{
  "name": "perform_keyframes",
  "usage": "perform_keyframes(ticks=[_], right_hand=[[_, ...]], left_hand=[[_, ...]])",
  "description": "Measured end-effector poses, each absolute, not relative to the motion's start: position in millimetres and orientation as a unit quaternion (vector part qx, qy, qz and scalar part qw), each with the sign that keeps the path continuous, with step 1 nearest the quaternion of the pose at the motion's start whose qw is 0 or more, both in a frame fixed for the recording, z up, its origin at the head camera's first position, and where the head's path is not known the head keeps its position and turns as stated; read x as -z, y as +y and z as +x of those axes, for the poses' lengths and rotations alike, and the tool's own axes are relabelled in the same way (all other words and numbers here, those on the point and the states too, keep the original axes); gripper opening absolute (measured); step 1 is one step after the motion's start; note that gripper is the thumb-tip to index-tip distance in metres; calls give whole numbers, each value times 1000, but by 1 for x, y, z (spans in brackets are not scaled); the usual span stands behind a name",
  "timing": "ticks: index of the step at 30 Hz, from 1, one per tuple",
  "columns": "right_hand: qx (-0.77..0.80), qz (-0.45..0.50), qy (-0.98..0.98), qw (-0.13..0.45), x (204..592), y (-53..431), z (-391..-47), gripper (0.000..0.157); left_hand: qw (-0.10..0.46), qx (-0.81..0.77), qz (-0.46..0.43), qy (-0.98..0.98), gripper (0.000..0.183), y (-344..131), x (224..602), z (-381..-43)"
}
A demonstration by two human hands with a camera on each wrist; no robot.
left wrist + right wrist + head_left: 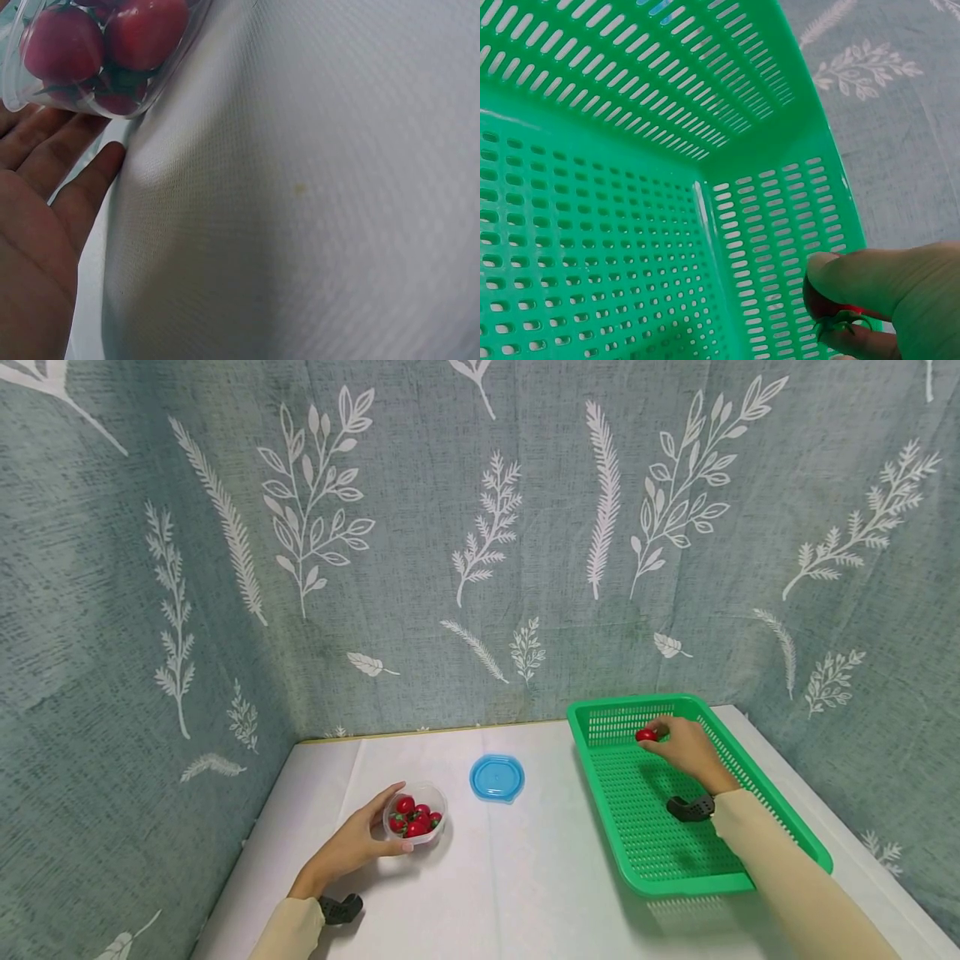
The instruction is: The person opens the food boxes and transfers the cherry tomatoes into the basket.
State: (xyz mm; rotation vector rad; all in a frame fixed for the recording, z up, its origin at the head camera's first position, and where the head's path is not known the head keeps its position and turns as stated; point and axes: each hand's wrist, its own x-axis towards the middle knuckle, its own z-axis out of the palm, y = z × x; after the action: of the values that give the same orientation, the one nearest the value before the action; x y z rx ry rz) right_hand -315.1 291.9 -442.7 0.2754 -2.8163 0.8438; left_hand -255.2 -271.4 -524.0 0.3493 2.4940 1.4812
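Note:
On the left of the table, my left hand holds a small clear plastic container, thumb at its near side and fingers round its far side. Several red cherry tomatoes with green stems lie in the container; in the left wrist view they show through its wall. My right hand is over the far part of a green plastic basket. Between its thumb and fingers it pinches one cherry tomato, green calyx pointing down in the right wrist view.
A blue lid lies flat on the white-covered table between the container and the basket. The basket has slotted walls and a raised rim. Patterned grey-green cloth hangs behind the table and at both sides.

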Motion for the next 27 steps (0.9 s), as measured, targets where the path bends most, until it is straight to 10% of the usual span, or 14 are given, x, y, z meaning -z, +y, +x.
perform_keyframes(ticks=[27], right_hand=[[-282, 95, -949, 105, 438, 285, -313, 33]], left_hand=[[108, -503, 125, 849, 105, -271, 525, -257]])
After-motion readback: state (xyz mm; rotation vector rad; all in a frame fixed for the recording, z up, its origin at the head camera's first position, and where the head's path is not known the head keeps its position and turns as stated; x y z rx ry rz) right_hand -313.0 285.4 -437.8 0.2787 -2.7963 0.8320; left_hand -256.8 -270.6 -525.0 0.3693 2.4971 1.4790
